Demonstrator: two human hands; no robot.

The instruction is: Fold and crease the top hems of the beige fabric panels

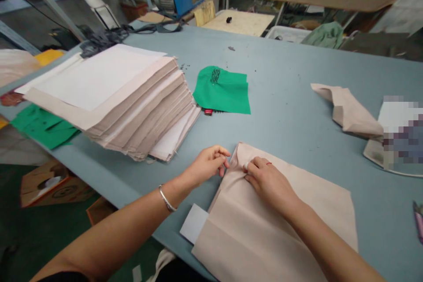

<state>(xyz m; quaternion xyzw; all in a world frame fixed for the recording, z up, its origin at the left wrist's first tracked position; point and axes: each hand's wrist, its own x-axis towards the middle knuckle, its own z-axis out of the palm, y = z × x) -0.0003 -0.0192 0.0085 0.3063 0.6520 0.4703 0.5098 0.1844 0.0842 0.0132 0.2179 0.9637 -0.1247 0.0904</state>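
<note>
A stack of beige fabric pieces (297,198) lies in front of me, its near-left corner reaching the table's front edge. My right hand (267,180) rests on the upper left part, fingers bent and pinching the top layer, which is puckered there. Something small and white shows at its fingertips. Just left of the fabric's edge, my left hand (213,161) hovers with loosely curled fingers slightly apart and nothing visible in them. A white card or paper piece (194,224) sticks out from under the fabric's left side.
Layered beige fabric and white sheets form a tall pile (132,110) at left. Beyond my hands lies a green fabric piece (223,90), with a small red item (208,112) at its edge. Crumpled beige fabric (355,112) is at right, purple-handled snips (419,220) at the far right edge.
</note>
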